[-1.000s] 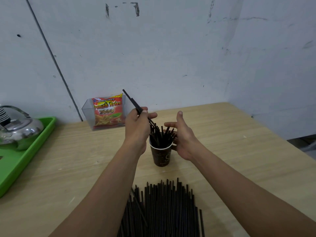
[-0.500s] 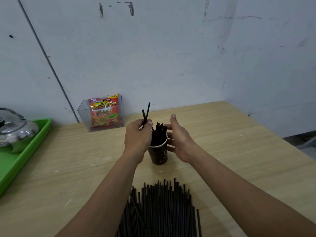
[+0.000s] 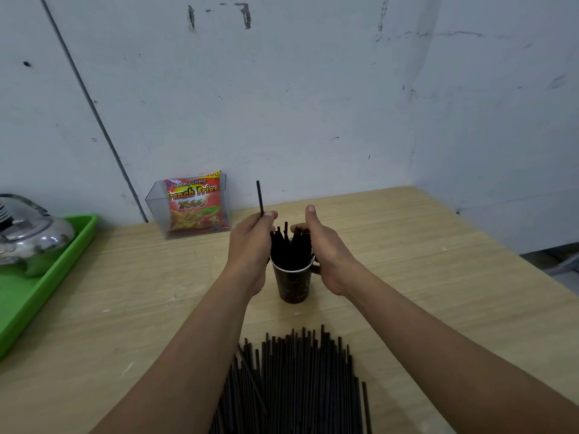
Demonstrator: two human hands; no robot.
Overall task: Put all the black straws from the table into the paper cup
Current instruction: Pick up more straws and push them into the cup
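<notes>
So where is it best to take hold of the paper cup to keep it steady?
Probably the bare lower wall of the paper cup, from the right side. Straws in the cup crowd its mouth, and the left hand is occupied there.

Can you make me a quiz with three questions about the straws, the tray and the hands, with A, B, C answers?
1. Where is the big pile of straws?
A. In the tray
B. On the table in front of the paper cup
C. Behind the snack bag

2. What colour is the tray?
A. Green
B. Blue
C. Red

3. What is the left hand doing?
A. Lying flat on the table
B. Lifting the kettle
C. Holding a straw upright by the cup

Answers: 1 B, the pile lies nearest the camera, before the cup. 2 A, it is bright green. 3 C, the straw sticks up above its fingers.
</notes>
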